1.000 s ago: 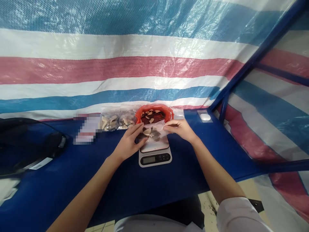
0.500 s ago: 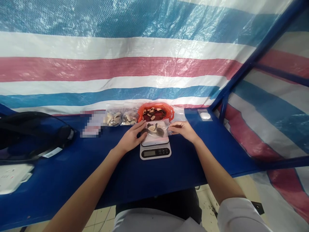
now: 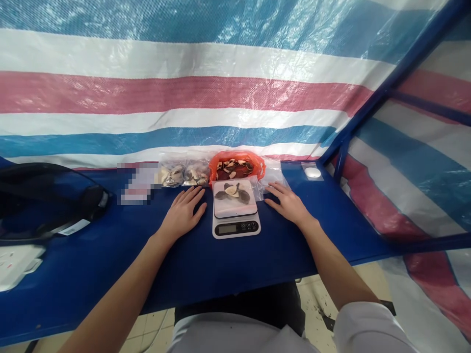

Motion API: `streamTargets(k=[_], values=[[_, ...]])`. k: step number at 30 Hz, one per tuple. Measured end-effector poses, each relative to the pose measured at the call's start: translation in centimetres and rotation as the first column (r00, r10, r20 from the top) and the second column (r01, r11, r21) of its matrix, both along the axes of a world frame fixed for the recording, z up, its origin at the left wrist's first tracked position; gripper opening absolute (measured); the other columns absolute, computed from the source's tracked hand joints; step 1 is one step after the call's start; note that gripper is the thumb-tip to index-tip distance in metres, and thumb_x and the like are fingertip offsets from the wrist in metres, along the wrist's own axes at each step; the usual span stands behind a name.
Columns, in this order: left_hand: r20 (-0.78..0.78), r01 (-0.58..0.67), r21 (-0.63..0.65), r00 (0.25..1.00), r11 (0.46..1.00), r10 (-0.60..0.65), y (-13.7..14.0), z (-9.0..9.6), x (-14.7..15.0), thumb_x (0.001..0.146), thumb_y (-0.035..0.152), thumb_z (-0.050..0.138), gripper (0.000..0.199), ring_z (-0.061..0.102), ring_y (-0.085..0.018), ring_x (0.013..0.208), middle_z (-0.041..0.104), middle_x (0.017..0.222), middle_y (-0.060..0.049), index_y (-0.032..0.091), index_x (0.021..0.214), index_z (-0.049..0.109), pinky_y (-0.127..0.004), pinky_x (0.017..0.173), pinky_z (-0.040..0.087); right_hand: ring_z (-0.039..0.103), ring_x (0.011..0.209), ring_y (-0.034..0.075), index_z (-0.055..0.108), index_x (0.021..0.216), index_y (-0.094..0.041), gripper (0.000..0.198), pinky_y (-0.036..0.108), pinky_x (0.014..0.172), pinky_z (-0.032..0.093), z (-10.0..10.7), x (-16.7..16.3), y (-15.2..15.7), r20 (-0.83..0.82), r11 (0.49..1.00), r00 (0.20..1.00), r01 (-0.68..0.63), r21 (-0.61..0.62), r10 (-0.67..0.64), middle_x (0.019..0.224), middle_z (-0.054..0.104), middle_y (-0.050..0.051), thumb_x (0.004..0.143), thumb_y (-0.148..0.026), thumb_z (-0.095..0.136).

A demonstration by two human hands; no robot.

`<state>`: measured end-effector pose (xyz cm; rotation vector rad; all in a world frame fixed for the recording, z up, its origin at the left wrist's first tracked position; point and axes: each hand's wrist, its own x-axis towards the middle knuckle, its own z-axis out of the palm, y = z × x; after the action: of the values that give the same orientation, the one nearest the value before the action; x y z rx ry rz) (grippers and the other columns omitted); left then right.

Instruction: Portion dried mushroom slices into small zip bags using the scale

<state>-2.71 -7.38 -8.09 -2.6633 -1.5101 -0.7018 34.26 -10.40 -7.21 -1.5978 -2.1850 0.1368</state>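
Observation:
A white digital kitchen scale (image 3: 236, 230) stands on the blue table before me. On its plate lies a clear plastic bag (image 3: 257, 189) with a few dark and pale dried slices (image 3: 232, 191) in it. My left hand (image 3: 185, 210) rests on the table left of the scale, fingers spread, holding nothing. To the right of the scale, my right hand (image 3: 287, 202) lies open beside the bag's edge, its fingertips over clear plastic. Right behind the scale sits an orange-red plastic bag (image 3: 259, 169), open at the top, with more dried slices (image 3: 233, 169) inside.
Two filled clear bags (image 3: 171, 175) stand left of the orange-red bag. A blurred-out card (image 3: 138, 185) lies further left, then a black headset (image 3: 99, 201) and a white power strip (image 3: 16, 267). At the back right is a white oval object (image 3: 312, 172). Striped sheeting (image 3: 184, 93) walls the back.
Both hands have let go of the bag on the scale. My left hand has moved left and down onto the table, my right hand slightly right. The view has tilted a little.

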Motion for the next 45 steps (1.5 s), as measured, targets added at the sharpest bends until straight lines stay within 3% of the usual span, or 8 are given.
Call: streamTargets(k=[7, 17, 35, 38, 41, 45], values=[[-0.169, -0.082, -0.054, 0.983, 0.995, 0.072, -0.6, -0.1, 0.3, 0.1, 0.046, 0.035, 0.059, 0.04, -0.035, 0.148, 0.045, 0.158, -0.014, 0.015, 0.146, 0.056, -0.057, 0.121, 0.032, 0.035, 0.152, 0.03, 0.049, 0.152, -0.026, 0.052, 0.055, 0.124, 0.031, -1.4, -0.3, -0.2, 0.199, 0.999, 0.98, 0.032, -0.039, -0.024, 0.161, 0.042, 0.007, 0.105, -0.045, 0.038], [-0.23, -0.116, -0.095, 0.969, 0.989, 0.092, -0.8, 0.5, 0.6, 0.1, 0.046, 0.034, 0.059, 0.037, -0.032, 0.15, 0.041, 0.16, -0.01, 0.017, 0.149, 0.053, -0.053, 0.124, 0.029, 0.032, 0.153, 0.029, 0.045, 0.155, -0.025, 0.055, 0.053, 0.125, 0.028, -1.2, -0.4, -0.3, 0.22, 0.997, 0.975, 0.046, -0.07, -0.03, 0.163, 0.038, 0.007, 0.105, -0.048, 0.034], [-0.043, -0.067, -0.055, 0.997, 0.996, 0.065, -0.4, -0.2, 0.4, 0.097, 0.046, 0.042, 0.054, 0.045, -0.037, 0.144, 0.052, 0.152, -0.015, 0.018, 0.138, 0.063, -0.059, 0.12, 0.034, 0.04, 0.149, 0.032, 0.052, 0.149, -0.024, 0.052, 0.054, 0.122, 0.034, -0.9, -0.4, -0.3, 0.172, 0.999, 0.985, 0.029, -0.019, -0.026, 0.158, 0.046, 0.009, 0.103, -0.045, 0.042], [0.021, -0.055, -0.02, 0.998, 0.998, 0.056, -0.6, 0.6, 0.7, 0.098, 0.045, 0.043, 0.049, 0.055, -0.035, 0.136, 0.061, 0.144, -0.015, 0.018, 0.131, 0.068, -0.055, 0.118, 0.04, 0.044, 0.146, 0.032, 0.057, 0.145, -0.022, 0.05, 0.051, 0.12, 0.039, 0.0, -0.5, -0.3, 0.101, 1.0, 0.995, 0.019, 0.004, -0.019, 0.155, 0.05, 0.009, 0.101, -0.044, 0.048], [0.115, -0.038, 0.022, 0.993, 0.999, 0.035, -0.6, 1.8, 1.3, 0.099, 0.044, 0.045, 0.044, 0.065, -0.031, 0.124, 0.069, 0.133, -0.013, 0.019, 0.124, 0.071, -0.05, 0.11, 0.05, 0.057, 0.136, 0.031, 0.063, 0.139, -0.023, 0.046, 0.048, 0.114, 0.048, 1.1, -0.7, -0.2, -0.087, 0.998, 0.995, 0.055, 0.003, -0.054, 0.146, 0.06, 0.008, 0.099, -0.042, 0.052], [0.244, 0.042, 0.056, 0.968, 0.998, -0.054, -0.2, 3.2, 2.6, 0.099, 0.042, 0.047, 0.041, 0.066, -0.027, 0.123, 0.07, 0.132, -0.012, 0.018, 0.123, 0.07, -0.044, 0.109, 0.052, 0.072, 0.115, 0.029, 0.074, 0.124, -0.025, 0.038, 0.045, 0.106, 0.056, 2.1, -1.7, 0.5, -0.46, 0.995, 0.883, 0.07, -0.071, -0.095, 0.125, 0.074, 0.005, 0.093, -0.044, 0.061]])
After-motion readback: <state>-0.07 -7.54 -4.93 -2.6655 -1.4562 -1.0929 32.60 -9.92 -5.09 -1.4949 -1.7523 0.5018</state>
